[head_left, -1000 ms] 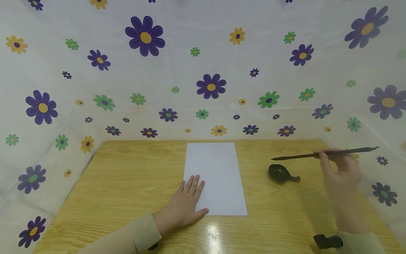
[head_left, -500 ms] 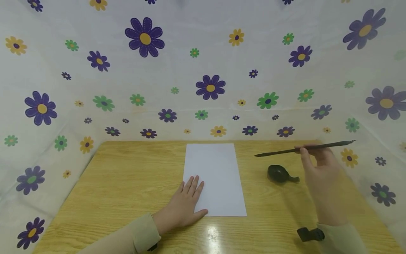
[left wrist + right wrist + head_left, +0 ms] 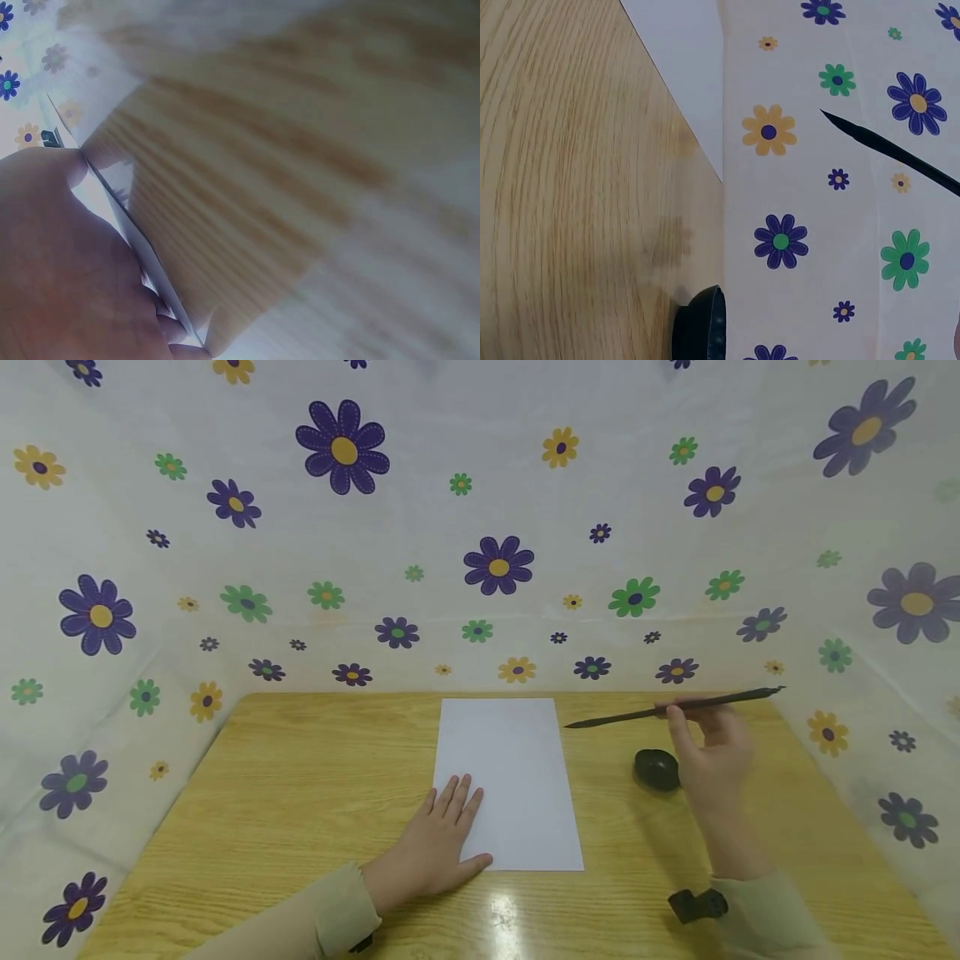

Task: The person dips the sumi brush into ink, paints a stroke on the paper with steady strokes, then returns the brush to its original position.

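Observation:
A sheet of white paper (image 3: 517,768) lies on the wooden table. My left hand (image 3: 435,847) rests flat on its lower left part, fingers spread. Above the table to the right, my right hand (image 3: 712,756) pinches a dark brush (image 3: 611,719) near its middle. The brush is nearly level, its pointed tip towards the paper's right edge and apparently raised off the table. In the right wrist view the brush tip (image 3: 855,133) shows against the cloth. A small dark dish with a handle (image 3: 656,770) sits beneath the right hand, which hides the handle.
The light wooden table (image 3: 322,777) is closed in at the back and sides by white flowered cloth (image 3: 420,502). A black strap piece (image 3: 697,905) sits at the right wrist, and a light glare spot lies near the table's front.
My right hand has moved left with the brush, from beyond the dark dish to above its handle, bringing the tip close to the paper. The left hand and the paper stay put.

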A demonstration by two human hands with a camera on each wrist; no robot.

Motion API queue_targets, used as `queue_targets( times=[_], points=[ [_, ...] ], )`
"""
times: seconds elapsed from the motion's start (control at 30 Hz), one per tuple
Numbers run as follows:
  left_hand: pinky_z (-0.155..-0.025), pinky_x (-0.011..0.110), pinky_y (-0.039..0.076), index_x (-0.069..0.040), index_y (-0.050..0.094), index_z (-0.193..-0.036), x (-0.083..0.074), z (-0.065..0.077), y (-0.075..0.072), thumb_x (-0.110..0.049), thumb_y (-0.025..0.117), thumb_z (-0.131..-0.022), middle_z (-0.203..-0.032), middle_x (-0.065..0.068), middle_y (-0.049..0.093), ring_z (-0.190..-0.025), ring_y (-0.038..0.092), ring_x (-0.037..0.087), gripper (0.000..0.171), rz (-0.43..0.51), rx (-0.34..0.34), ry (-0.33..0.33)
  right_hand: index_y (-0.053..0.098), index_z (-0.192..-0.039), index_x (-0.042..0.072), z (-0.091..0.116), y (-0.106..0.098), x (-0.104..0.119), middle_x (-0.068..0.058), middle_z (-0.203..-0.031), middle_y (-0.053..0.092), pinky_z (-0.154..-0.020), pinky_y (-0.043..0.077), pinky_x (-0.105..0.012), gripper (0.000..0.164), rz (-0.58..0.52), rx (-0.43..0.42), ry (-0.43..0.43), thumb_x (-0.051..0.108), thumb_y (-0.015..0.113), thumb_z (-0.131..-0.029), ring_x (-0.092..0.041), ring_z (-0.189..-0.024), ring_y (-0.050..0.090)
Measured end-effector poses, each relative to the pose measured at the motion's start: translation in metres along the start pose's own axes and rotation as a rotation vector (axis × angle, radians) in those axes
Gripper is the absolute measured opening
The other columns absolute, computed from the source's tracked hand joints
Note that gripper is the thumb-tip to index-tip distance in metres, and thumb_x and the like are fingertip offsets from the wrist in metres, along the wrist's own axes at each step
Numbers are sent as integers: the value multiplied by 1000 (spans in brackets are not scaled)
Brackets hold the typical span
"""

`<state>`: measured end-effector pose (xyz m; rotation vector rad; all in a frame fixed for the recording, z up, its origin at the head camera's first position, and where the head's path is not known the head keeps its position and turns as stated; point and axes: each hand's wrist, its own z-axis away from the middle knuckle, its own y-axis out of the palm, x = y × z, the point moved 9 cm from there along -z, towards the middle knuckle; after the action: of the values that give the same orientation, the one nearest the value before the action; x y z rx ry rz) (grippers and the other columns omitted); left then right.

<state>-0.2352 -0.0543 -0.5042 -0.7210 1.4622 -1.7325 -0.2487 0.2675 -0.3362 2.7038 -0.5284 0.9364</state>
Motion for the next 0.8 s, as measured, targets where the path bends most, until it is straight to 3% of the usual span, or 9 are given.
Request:
queue_targets(
  times=[0.2,0.43,0.8],
  points=[
    [-131,56,27,-5,23,-169,0,2,-1,-68,46,-105,-178,21,15,-166,18,37,92,-7,-3,-10,60,-97,-28,5,18,-3,14,-96,78,-87,59,-14,9,-10,52,-4,-24,63,-89,2,-87,75],
    [-131,58,27,-7,21,-170,4,-3,9,-71,41,-105,-178,20,12,-166,17,38,93,-32,-22,-7,61,-98,-26,11,36,-9,18,-99,78,-88,59,-15,10,-21,86,-7,-26,63,-88,3,-88,74],
    [-131,59,27,-4,24,-169,1,-1,1,-67,45,-106,-177,22,15,-165,19,40,92,-6,-11,-2,63,-100,-24,23,66,-20,19,-101,76,-90,58,-14,13,-29,138,28,-26,66,-87,6,-89,73]
  ],
)
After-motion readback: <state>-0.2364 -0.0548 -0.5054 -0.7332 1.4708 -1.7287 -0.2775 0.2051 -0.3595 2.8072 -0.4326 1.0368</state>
